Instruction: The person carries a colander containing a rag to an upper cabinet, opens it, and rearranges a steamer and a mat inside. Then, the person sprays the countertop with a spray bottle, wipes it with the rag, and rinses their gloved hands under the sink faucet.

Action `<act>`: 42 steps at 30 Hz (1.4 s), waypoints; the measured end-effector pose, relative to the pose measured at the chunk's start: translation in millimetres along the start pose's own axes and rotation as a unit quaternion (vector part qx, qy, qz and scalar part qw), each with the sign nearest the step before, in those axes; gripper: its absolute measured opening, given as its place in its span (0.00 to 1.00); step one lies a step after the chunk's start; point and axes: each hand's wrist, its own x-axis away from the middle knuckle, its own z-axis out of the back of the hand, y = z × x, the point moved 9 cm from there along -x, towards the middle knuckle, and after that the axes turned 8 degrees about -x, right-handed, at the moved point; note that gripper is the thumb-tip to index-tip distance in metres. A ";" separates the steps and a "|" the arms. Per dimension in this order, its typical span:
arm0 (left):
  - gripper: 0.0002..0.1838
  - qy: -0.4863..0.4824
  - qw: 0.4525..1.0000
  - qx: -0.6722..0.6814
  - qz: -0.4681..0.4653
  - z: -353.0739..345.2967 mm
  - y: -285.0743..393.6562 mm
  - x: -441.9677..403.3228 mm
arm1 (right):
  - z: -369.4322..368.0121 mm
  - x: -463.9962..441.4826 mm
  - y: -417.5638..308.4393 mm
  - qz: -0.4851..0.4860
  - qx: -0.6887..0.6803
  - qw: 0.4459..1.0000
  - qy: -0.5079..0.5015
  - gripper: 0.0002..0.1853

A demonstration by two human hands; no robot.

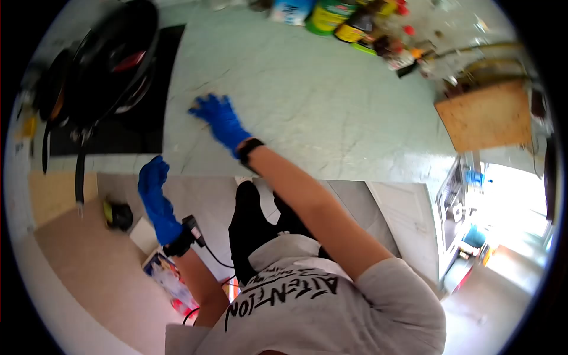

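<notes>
My right hand [219,120], in a blue glove, lies palm down on the pale green marbled countertop [307,106] with its fingers spread. No object shows in it, though its palm side is hidden. My left hand [154,183], also in a blue glove, hangs just in front of the counter's edge, below the black cooktop [133,136]. Its fingers are loosely curled together, and I see nothing in them. Each wrist wears a black band; a small black device [193,231] with a cable is attached at the left one.
A black wok [109,65] and another pan [54,89] stand on the cooktop, handles jutting past the front edge. Several bottles and packets, including a green-and-yellow container [328,16], line the back. A wooden board [486,116] stands at the right end. Cabinet doors [405,219] are below.
</notes>
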 end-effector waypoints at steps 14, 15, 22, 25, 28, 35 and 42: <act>0.14 -0.020 0.999 0.001 0.038 -89.7 -18.3 53.8 | 346.4 475.7 438.4 -0.481 0.101 0.832 0.257 0.24; 0.14 -0.028 0.998 0.003 0.055 -116.9 -15.1 64.9 | 356.2 512.9 440.9 -0.526 0.118 0.804 0.249 0.25; 0.14 -0.245 0.965 -0.076 -0.047 -368.0 69.6 157.6 | 304.8 404.6 347.5 -0.410 -0.003 0.885 0.221 0.26; 0.14 -0.293 0.952 -0.052 -0.076 -427.6 96.8 197.1 | 235.6 308.3 282.7 -0.223 -0.021 0.969 0.102 0.23; 0.14 -0.356 0.930 -0.062 -0.065 -464.3 108.8 222.7 | 223.7 257.3 281.6 -0.160 0.015 0.982 0.104 0.24; 0.14 -0.321 0.942 -0.085 -0.049 -456.6 113.3 191.3 | 348.6 354.4 473.6 -0.324 0.110 0.906 0.251 0.19; 0.14 -0.288 0.956 -0.058 -0.005 -440.8 90.6 158.9 | 421.1 580.7 471.4 -0.602 0.179 0.746 0.222 0.32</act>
